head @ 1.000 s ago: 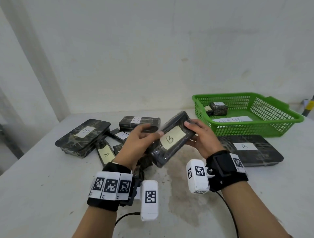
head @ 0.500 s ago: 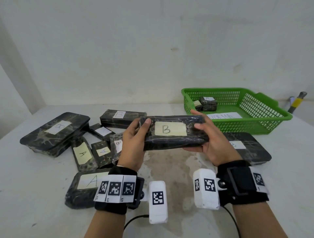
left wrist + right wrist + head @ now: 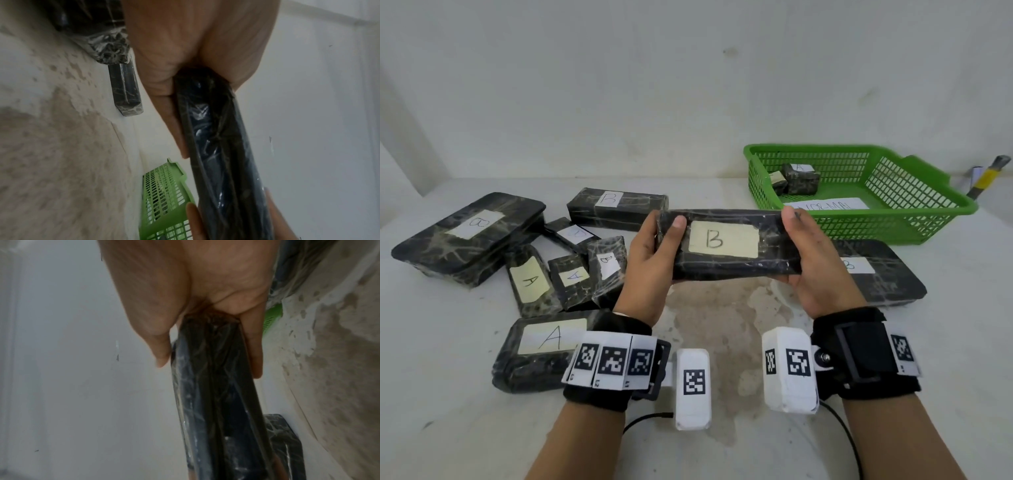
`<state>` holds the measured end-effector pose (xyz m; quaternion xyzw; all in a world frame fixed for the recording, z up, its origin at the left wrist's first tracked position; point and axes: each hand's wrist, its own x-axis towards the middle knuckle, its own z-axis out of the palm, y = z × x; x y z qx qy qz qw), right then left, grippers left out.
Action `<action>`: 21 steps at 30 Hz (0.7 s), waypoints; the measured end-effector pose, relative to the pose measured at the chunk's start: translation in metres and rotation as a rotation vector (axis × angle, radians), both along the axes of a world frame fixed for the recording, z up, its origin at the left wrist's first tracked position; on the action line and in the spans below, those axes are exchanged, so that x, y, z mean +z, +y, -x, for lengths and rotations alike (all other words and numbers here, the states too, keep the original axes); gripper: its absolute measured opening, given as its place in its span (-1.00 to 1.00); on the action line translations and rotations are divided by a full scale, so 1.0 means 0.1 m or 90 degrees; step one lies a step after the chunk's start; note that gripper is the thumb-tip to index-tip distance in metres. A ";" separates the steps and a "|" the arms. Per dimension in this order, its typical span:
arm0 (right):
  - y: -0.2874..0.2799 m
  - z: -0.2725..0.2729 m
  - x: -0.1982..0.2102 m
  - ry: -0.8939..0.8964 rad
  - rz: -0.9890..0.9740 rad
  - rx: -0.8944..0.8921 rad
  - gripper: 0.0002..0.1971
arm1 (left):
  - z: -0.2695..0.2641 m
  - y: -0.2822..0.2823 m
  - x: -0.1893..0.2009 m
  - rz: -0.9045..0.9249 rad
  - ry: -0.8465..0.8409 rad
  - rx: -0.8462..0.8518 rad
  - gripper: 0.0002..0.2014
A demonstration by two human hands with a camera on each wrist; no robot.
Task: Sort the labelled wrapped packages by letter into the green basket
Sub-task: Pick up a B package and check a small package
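A long black wrapped package marked B [image 3: 726, 245] is held level above the table, label facing up. My left hand [image 3: 654, 253] grips its left end, thumb on top. My right hand [image 3: 808, 260] grips its right end. The wrist views show the same package [image 3: 222, 162] [image 3: 213, 394] edge-on between thumb and fingers. The green basket [image 3: 914, 212] stands at the back right and holds two small wrapped packages [image 3: 796, 178], one marked A. Several more packages marked A and B lie on the left, among them a large A package [image 3: 541, 349].
A flat B package [image 3: 873, 270] lies just in front of the basket, behind my right hand. A large B package [image 3: 469, 236] and a long B package [image 3: 616, 207] lie at the back left. A yellow-banded handle [image 3: 986, 178] leans at the far right. The white table [image 3: 722, 325] has a stain in the middle.
The B package has turned from a tilted pose to level and come nearer, both hands now holding its two ends. The view has dipped lower, showing the large A package.
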<state>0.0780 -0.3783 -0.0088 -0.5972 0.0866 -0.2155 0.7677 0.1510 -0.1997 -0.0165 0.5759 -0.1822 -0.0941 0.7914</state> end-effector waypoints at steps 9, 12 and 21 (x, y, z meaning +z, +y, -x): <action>0.07 0.00 0.02 -0.018 -0.002 -0.021 -0.84 | 0.02 0.03 0.03 -0.006 0.062 -0.025 -0.51; 0.08 0.02 0.02 0.004 0.012 0.020 -0.76 | 0.04 0.03 0.03 -0.008 0.045 0.024 -0.58; 0.10 0.01 0.00 -0.019 0.017 -0.033 -0.73 | 0.04 0.01 -0.01 -0.012 0.010 -0.019 -0.81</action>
